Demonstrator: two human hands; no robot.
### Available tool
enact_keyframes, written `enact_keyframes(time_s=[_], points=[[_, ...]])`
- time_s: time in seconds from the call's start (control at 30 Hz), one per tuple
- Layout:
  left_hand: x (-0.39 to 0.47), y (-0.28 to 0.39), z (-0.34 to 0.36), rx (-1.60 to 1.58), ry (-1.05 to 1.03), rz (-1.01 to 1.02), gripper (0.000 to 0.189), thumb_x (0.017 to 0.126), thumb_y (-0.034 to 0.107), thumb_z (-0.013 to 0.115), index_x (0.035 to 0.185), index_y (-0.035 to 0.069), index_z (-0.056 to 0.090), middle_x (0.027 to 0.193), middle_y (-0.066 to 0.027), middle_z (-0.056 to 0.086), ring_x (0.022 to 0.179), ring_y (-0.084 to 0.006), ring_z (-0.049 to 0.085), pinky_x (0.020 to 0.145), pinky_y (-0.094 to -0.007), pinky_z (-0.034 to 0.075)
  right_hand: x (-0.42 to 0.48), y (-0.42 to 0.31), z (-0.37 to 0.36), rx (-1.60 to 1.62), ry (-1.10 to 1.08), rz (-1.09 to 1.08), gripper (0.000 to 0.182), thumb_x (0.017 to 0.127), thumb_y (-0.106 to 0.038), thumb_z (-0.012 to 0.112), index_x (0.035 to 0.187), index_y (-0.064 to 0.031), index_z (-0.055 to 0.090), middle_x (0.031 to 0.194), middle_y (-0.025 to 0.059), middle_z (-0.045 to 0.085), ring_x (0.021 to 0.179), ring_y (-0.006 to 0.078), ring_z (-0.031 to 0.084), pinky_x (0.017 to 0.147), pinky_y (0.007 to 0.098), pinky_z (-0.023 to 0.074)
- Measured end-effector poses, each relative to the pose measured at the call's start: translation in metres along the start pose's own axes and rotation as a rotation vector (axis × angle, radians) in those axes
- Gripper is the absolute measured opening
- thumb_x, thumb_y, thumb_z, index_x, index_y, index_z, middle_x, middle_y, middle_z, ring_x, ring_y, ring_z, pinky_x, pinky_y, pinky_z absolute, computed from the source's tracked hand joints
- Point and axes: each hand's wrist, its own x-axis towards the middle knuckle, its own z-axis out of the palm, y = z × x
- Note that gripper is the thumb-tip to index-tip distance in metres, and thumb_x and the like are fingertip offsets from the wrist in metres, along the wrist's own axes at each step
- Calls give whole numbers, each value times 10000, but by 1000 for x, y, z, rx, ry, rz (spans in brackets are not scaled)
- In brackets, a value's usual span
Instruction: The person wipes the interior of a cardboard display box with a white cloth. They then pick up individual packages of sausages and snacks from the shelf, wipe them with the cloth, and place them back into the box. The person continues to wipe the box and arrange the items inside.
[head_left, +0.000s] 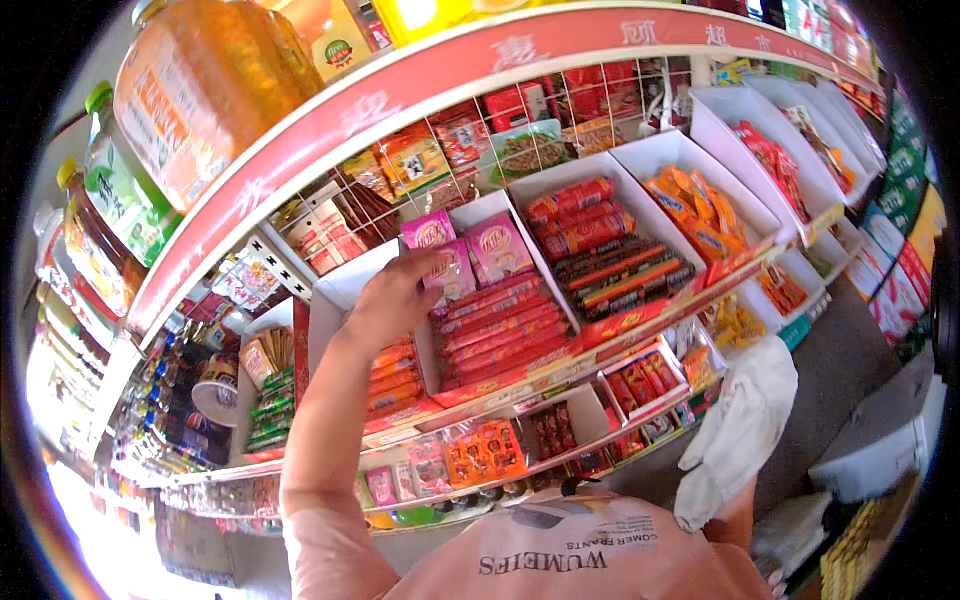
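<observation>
My left hand (397, 296) reaches over a white display box on a store shelf. Its fingers grip the edge of a pink packet (454, 271) with an oval logo. Beside it, another pink packet (497, 249) leans at the back of the same box, and a third pink packet (429, 229) is behind. Rows of red-pink wrapped sticks (502, 330) fill the front of that box. Low on the right, my right hand (739, 431) is covered by white glove fabric and hangs away from the shelf; its fingers are hard to make out.
Boxes to the right hold red wrapped sausages (577, 214), dark wrapped sticks (619, 277) and orange packets (697, 210). A wire grid (517, 112) stands behind them. Large drink bottles (214, 97) line the upper shelf. A lower shelf bears orange packets (486, 452).
</observation>
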Motion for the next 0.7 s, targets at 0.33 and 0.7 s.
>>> enact_keyframes(time_s=[0.33, 0.7], points=[[121, -14, 76, 251, -108, -223, 466, 730, 317, 598, 1130, 90, 528, 1115, -173, 547, 1029, -303, 531, 861, -375, 433, 46, -9, -54, 37, -32, 90, 455, 883, -322, 408, 1239, -39, 403, 1111, 132, 534, 969, 245, 548, 827, 365, 457], [152, -41, 65, -33, -427, -265, 706, 520, 354, 735, 1112, 27, 533, 1034, -167, 592, 964, -273, 558, 823, -346, 427, 33, -6, -56, 4, -37, 58, 443, 893, -316, 398, 1245, -47, 399, 1098, 135, 538, 942, 246, 559, 795, 365, 476]])
